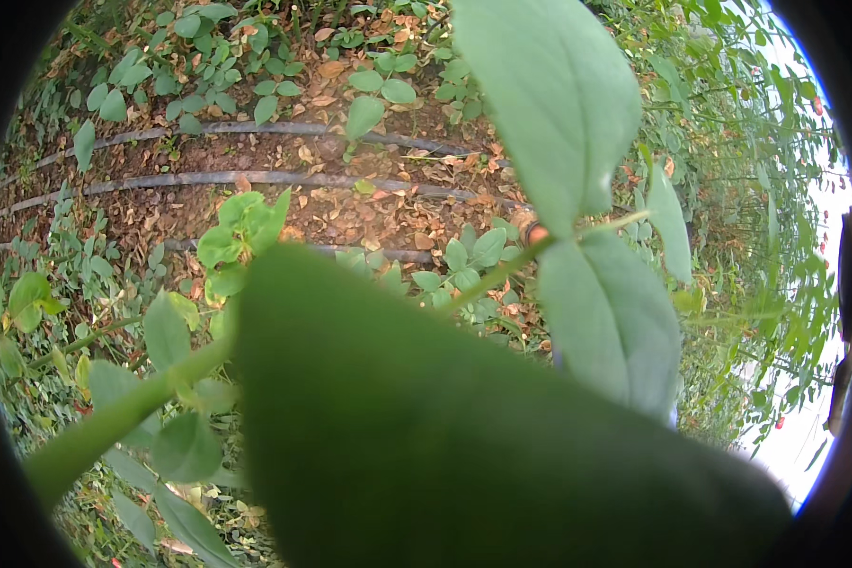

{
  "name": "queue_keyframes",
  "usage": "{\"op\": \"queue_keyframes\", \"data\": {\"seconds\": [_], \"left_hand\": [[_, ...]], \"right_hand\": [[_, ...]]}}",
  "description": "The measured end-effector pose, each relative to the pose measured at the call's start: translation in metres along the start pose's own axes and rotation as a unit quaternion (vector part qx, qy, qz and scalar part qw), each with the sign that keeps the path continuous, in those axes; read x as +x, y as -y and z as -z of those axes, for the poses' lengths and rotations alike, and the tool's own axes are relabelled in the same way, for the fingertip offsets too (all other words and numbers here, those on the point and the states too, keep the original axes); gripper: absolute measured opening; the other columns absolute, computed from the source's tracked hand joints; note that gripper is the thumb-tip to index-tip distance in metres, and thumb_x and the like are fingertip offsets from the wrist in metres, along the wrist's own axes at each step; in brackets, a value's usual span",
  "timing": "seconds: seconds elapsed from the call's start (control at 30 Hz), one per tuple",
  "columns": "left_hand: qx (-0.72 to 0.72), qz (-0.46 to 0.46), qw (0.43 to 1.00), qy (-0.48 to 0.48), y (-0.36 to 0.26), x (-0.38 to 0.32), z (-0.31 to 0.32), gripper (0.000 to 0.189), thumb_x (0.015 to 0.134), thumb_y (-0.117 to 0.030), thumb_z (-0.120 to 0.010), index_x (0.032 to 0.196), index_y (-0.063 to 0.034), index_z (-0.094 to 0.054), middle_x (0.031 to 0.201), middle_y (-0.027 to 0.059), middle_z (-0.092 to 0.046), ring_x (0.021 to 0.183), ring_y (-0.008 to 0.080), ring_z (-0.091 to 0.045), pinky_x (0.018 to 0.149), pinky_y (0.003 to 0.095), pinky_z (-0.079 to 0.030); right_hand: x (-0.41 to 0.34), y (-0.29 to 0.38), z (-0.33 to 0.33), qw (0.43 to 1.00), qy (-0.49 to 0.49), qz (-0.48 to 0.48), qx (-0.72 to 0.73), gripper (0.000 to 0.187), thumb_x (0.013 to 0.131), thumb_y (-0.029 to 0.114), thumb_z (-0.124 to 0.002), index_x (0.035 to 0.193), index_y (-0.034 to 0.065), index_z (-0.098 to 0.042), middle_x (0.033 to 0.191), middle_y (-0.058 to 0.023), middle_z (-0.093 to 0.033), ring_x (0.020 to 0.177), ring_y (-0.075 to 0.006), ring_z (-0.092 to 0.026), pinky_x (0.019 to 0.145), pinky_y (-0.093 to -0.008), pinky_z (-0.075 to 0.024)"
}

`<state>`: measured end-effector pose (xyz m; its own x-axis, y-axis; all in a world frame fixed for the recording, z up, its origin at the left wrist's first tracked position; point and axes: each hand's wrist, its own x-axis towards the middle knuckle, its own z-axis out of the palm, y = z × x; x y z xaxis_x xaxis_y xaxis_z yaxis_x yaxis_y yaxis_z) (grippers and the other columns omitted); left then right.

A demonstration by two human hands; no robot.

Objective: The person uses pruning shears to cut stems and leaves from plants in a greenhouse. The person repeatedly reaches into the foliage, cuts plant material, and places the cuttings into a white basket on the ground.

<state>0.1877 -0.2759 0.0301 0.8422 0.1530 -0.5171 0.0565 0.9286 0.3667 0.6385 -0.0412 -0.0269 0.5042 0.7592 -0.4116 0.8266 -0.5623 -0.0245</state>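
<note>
Neither of my hands can be made out. A large, blurred green leaf (426, 426) hangs very close to the camera and hides much of the lower middle. From the lower left a thick green stem (113, 433) slants up and passes behind it. Broad leaflets, an upper one (561, 99) and a lower one (610, 319), sit on a thin stalk (497, 277) right of centre. A small orange-brown thing (537, 233) peeks out behind that stalk, too covered to identify. Left of centre, a cluster of light green young leaves (238, 234) stands out.
Dark irrigation pipes (255, 177) run across brown soil littered with dry leaves (355, 213). Low leafy plants (199, 64) grow beyond them. Taller plants with small red spots, possibly flowers, crowd the right (738, 177), against a bright white background. Dense foliage (35, 397) fills the lower left.
</note>
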Motion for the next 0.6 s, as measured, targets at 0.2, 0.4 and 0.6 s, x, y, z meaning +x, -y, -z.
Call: {"op": "queue_keyframes", "data": {"seconds": [0.2,0.4,0.6], "left_hand": [[-0.126,0.249,0.952,-0.123,-0.018,0.005,-0.010,0.034,0.101,-0.004,-0.059,0.131,0.0107,-0.059,0.107,0.0139,-0.065,0.098,0.0269,-0.067,0.090,0.0402,-0.057],[-0.293,0.239,0.915,-0.141,0.012,-0.016,-0.010,0.019,0.105,-0.014,-0.058,0.092,-0.0036,-0.050,0.086,0.0011,-0.049,0.083,0.0206,-0.053,0.085,0.0401,-0.047],[-0.378,0.177,0.908,0.029,0.074,-0.052,0.019,0.022,0.104,-0.023,-0.065,0.109,-0.0014,-0.061,0.090,-0.0001,-0.056,0.087,0.0229,-0.060,0.098,0.0489,-0.054]], "right_hand": [[-0.002,-0.001,0.036,0.999,-0.013,-0.007,0.031,0.046,0.100,0.037,-0.059,0.136,0.0097,-0.065,0.140,-0.0170,-0.065,0.126,-0.0315,-0.063,0.109,-0.0388,-0.0484],[-0.031,0.011,0.096,0.992,0.001,-0.069,0.108,0.045,0.101,0.036,-0.059,0.136,0.0085,-0.065,0.140,-0.0173,-0.065,0.126,-0.0314,-0.063,0.109,-0.0385,-0.0486],[-0.078,-0.011,0.078,0.898,-0.220,0.191,0.329,0.057,0.088,0.034,-0.070,0.138,0.0070,-0.062,0.135,-0.0196,-0.066,0.121,-0.0341,-0.064,0.106,-0.0434,-0.0489]]}}
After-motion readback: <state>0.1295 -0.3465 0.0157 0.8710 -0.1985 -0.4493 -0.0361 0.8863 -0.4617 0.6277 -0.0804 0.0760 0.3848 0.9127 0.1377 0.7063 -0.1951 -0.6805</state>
